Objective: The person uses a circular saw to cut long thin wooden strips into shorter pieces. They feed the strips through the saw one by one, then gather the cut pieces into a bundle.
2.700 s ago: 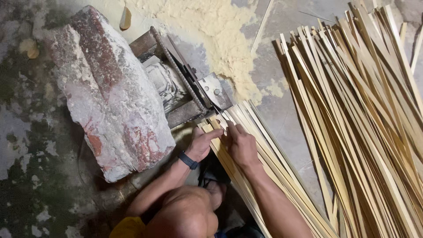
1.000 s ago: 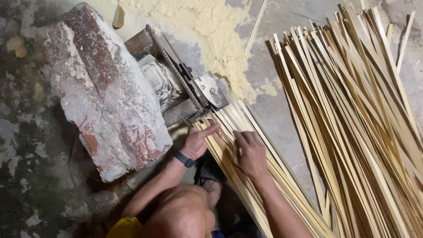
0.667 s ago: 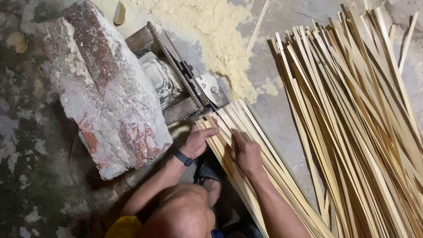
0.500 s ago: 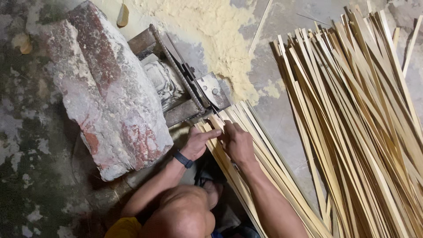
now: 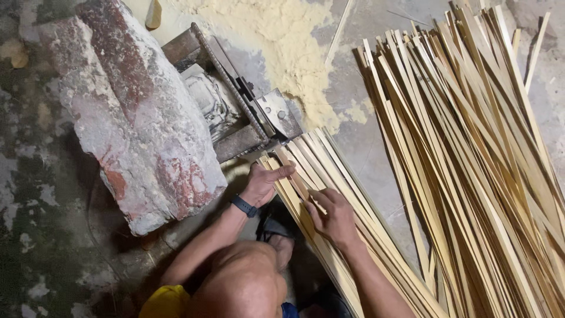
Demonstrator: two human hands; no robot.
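Seen from above: left hand (image 5: 263,184), wristband on, fingers laid open across near bundle of pale flat bamboo strips (image 5: 329,176) beside metal cutting machine (image 5: 247,112); right hand (image 5: 332,217) curled, pinching one strip. Left, rough reddish-grey stone slab (image 5: 132,112); far, yellow sawdust heap (image 5: 282,41); right, loose splayed strip pile (image 5: 482,153).

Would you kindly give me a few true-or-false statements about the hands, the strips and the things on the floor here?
1. Both hands rest on the bundle of bamboo strips. True: left hand, right hand.
2. The dark wristband is on the right wrist. False: it is on the left wrist.
3. Sawdust lies beyond the metal cutting machine. True.
4. The big stone block lies right of the strips. False: it lies to their left.
5. The large pile of strips is stacked upright. False: it lies flat on the floor.
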